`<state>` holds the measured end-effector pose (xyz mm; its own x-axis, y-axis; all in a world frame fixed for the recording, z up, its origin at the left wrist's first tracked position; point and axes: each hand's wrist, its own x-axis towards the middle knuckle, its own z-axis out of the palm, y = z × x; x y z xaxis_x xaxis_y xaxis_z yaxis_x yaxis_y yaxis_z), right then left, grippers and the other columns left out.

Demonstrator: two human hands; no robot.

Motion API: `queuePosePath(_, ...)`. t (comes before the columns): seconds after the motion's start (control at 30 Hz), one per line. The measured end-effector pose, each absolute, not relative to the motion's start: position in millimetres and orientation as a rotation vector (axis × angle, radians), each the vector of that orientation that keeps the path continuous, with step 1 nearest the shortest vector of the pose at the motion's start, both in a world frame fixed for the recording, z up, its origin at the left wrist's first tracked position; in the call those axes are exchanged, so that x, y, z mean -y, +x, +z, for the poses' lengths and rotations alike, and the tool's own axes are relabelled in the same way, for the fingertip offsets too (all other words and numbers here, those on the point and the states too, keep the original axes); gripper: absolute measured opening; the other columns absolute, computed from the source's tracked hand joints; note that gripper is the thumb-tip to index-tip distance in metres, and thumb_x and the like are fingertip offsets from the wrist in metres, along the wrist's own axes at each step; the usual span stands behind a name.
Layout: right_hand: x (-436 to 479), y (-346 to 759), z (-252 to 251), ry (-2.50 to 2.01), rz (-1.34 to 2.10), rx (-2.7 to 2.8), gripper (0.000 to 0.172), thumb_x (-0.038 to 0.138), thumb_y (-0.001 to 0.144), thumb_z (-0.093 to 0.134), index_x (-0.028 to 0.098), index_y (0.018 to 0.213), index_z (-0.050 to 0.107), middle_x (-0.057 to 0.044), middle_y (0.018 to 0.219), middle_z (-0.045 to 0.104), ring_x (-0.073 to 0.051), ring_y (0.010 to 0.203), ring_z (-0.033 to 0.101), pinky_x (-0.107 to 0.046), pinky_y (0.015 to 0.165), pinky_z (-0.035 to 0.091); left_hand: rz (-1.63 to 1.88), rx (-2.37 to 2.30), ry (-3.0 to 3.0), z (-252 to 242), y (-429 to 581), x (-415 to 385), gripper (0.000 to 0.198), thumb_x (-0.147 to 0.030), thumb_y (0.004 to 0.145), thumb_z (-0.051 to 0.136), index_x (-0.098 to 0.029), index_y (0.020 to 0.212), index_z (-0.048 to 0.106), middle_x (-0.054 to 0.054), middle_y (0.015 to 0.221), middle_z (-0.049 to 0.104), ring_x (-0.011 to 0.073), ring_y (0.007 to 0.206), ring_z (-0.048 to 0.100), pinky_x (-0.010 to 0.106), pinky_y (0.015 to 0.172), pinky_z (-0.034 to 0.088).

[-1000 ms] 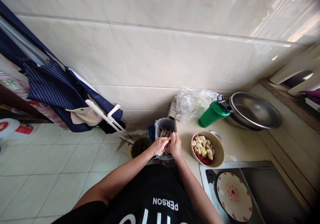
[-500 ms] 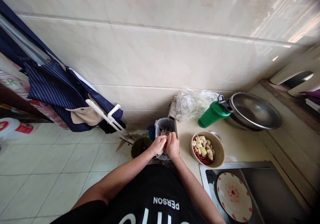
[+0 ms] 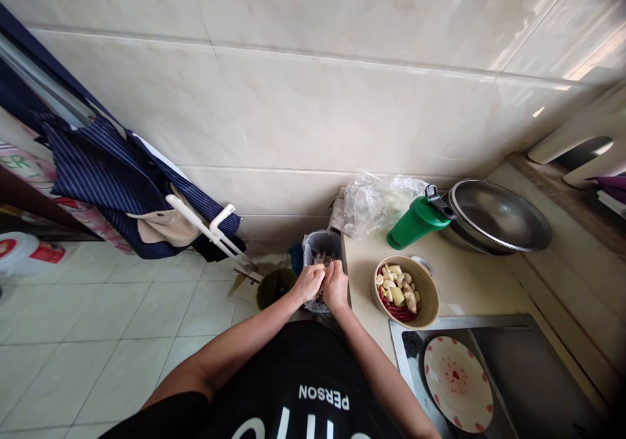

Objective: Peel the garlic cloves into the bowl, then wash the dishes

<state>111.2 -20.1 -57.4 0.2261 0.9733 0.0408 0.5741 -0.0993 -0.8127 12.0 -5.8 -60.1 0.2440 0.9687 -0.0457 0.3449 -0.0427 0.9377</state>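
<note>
Brings right hand [image 3: 336,285] closer against left hand [image 3: 309,284], above the lined bin [image 3: 312,246], with both curled inward (cannot tell how tightly, or round what); now hides the reddish piece glimpsed earlier, presumably between them, leaving the work on it out of sight.

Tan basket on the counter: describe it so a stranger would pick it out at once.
Find the beige counter at right, then the green bottle on it. Just below that in the view sits the round tan basket. Unlike the shiny pan or the spotted plate, it holds pale cloves and red chillies.
</note>
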Motion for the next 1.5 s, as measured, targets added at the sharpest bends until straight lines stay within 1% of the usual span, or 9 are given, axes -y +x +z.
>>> queuePosePath(0.33,18,114,-61,-1.712,0.798,1.331,0.027,0.04,0.088,0.032,0.023,0.069,0.041,0.004,0.053,0.042,-0.012,0.047,0.036,-0.025,0.047,0.022,0.861,-1.251,1.612,-56,13,7,0.026,-0.023,0.08,0.034,-0.019,0.055,0.031,-0.004,0.054,0.033,0.011,0.056,0.034,0.024,0.055,0.03)
queuePosePath(0.5,13,116,-67,-1.365,1.384,0.775,0.03,0.049,0.082,0.039,0.023,0.067,0.036,0.007,0.052,0.037,-0.009,0.043,0.031,-0.02,0.04,0.024,0.845,-1.182,1.459,-52,14,7,0.027,-0.038,0.083,0.044,-0.017,0.068,0.048,-0.002,0.063,0.049,0.0105,0.061,0.046,0.022,0.058,0.038)
queuePosePath(0.67,13,125,-60,-1.063,1.722,0.426,0.022,0.041,0.075,0.054,0.019,0.077,0.048,0.005,0.057,0.046,-0.006,0.042,0.031,-0.017,0.04,0.027,0.836,-1.123,0.801,-60,12,2,0.022,-0.04,0.074,0.05,-0.018,0.074,0.048,-0.003,0.062,0.05,0.0084,0.051,0.046,0.019,0.047,0.035)
queuePosePath(0.77,14,134,-56,-1.061,1.764,0.34,0.02,0.037,0.074,0.056,0.019,0.073,0.05,0.002,0.062,0.052,-0.007,0.046,0.04,-0.019,0.042,0.033,0.835,-1.059,0.48,-65,6,-2,0.016,-0.032,0.068,0.053,-0.017,0.074,0.048,-0.003,0.062,0.05,0.0074,0.046,0.045,0.02,0.045,0.035)
queuePosePath(0.87,18,139,-56,-1.093,1.8,0.324,0.027,0.041,0.074,0.056,0.019,0.064,0.045,0.0,0.061,0.052,-0.01,0.05,0.047,-0.022,0.045,0.039,0.921,-1.002,0.42,-65,2,-3,0.011,-0.023,0.063,0.054,-0.016,0.071,0.049,-0.001,0.066,0.052,0.0076,0.05,0.048,0.021,0.048,0.038)
queuePosePath(1.03,28,133,-58,-1.245,1.775,0.626,0.033,0.051,0.075,0.056,0.019,0.075,0.05,0.005,0.056,0.048,-0.005,0.04,0.032,-0.016,0.036,0.02,1.114,-0.91,0.481,-59,9,-2,0.013,-0.014,0.062,0.051,-0.016,0.075,0.053,0.0,0.071,0.054,0.0085,0.057,0.05,0.021,0.053,0.041)
queuePosePath(1.13,31,126,-56,-1.333,1.694,0.868,0.036,0.048,0.071,0.061,0.02,0.091,0.053,0.004,0.061,0.054,-0.006,0.042,0.035,-0.017,0.037,0.022,1.128,-0.9,0.503,-53,15,-3,0.017,-0.018,0.065,0.049,-0.016,0.081,0.055,0.002,0.076,0.057,0.0096,0.06,0.052,0.023,0.056,0.043)
queuePosePath(1.3,33,130,-54,-1.341,1.59,0.922,0.039,0.04,0.07,0.063,0.019,0.101,0.055,0.004,0.063,0.055,-0.006,0.043,0.035,-0.017,0.038,0.024,1.122,-0.844,0.495,-52,13,-7,0.035,-0.03,0.073,0.044,-0.012,0.1,0.057,0.013,0.098,0.064,0.018,0.081,0.06,0.033,0.075,0.048)
queuePosePath(1.5,38,143,-52,-1.274,1.656,0.903,0.039,0.041,0.072,0.06,0.02,0.105,0.055,0.004,0.067,0.053,-0.005,0.044,0.032,-0.017,0.039,0.021,1.034,-1.155,0.996,-81,8,-15,0.027,-0.026,0.076,0.05,-0.015,0.094,0.066,0.012,0.113,0.061,0.0217,0.103,0.056,0.036,0.089,0.043)
